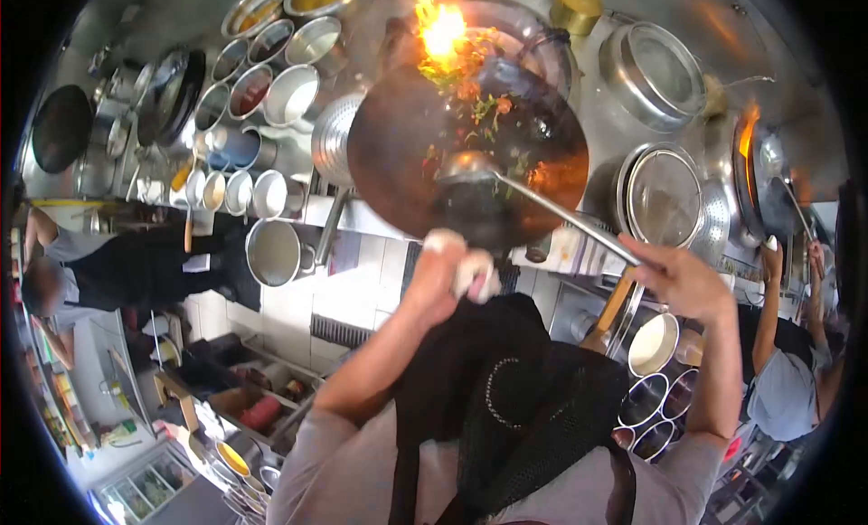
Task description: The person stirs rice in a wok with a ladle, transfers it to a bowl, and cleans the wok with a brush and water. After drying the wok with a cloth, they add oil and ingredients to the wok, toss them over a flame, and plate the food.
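Note:
A large dark wok (389, 145) is tilted over the stove, with green and red food pieces (493, 104) tossed up along its far side and a bright flame (443, 32) beside them. My left hand (438, 276) is closed round a pale cloth (476, 274) at the wok's near rim. In my right hand (674, 276) is the handle of a long metal ladle (561, 213). The ladle's bowl lies inside the wok, near its middle.
Metal bowls (291, 95) of ingredients stand at the upper left, beside a perforated strainer (334, 141). Round sieves (665, 195) lie on the right. One person (136, 263) is at the left; another person (782, 389) works at a flaming wok on the right.

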